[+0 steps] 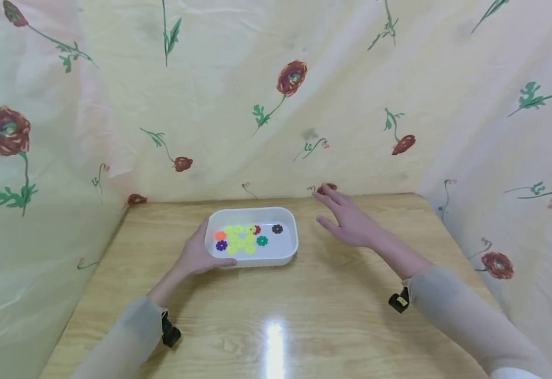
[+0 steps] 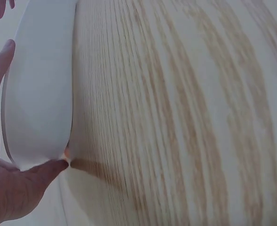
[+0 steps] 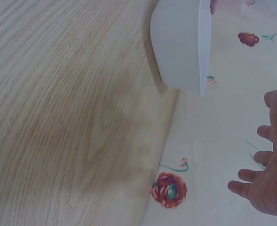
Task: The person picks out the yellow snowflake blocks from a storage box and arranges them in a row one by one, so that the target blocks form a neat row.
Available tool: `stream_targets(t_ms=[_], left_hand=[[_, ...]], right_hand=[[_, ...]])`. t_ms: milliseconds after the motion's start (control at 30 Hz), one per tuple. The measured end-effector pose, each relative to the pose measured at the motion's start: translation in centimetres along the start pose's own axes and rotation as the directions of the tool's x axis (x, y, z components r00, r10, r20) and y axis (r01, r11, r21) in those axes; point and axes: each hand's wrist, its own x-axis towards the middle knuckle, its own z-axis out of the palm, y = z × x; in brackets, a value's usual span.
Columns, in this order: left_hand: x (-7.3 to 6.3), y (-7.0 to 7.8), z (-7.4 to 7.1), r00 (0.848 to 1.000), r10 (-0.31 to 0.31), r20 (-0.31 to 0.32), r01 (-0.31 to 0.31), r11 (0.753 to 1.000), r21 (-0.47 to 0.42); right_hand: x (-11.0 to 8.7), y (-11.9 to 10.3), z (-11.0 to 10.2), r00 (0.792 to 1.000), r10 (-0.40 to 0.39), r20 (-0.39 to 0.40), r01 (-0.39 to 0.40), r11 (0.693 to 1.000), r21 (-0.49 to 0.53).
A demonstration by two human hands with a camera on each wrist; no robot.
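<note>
The left hand (image 1: 195, 255) grasps the left end of a white plastic tray (image 1: 266, 261), its thumb along the near wall, while the right hand (image 1: 349, 223) is released, fingers spread in the air to the right of the tray and well apart from it. The tray is at the far part of the counter (image 1: 209, 316), left of the middle; whether its base lies fully flat cannot be told. Inside it, yellow flower-shaped discs (image 1: 249, 247) cluster left of centre, with an orange disc (image 1: 220, 236) and a purple disc (image 1: 221, 246) at their left, a red disc (image 1: 257, 229) and a green disc (image 1: 262, 240) at their right, and a black disc (image 1: 277, 229) apart near the right end. Pale grey sleeves (image 1: 439, 295) cover both forearms, and a small black device (image 1: 399, 301) sits at each wrist. The counter has a light wood grain, its far right corner rounded, and a bright streak of reflected light (image 1: 274, 347) lies across its near part. Cream cloth (image 1: 209, 105) printed with red poppies and green stems hangs behind the counter and along both sides, creased in places.
</note>
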Motion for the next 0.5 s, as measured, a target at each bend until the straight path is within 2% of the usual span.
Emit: stream_targets(t_ms=[233,500], left_hand=[[0.0,0.4,-0.4,0.998,-0.050,0.036,0.050,0.999,0.008],[-0.3,0.7,-0.4,0.996,-0.081,0.045,0.081,0.997,0.001]], right_hand=[[1.7,-1.6,1.1,0.999,-0.041,0.028,0.040,0.999,0.031],[3.1,-2.9,2.4,0.996,-0.087,0.009,0.087,0.996,0.035]])
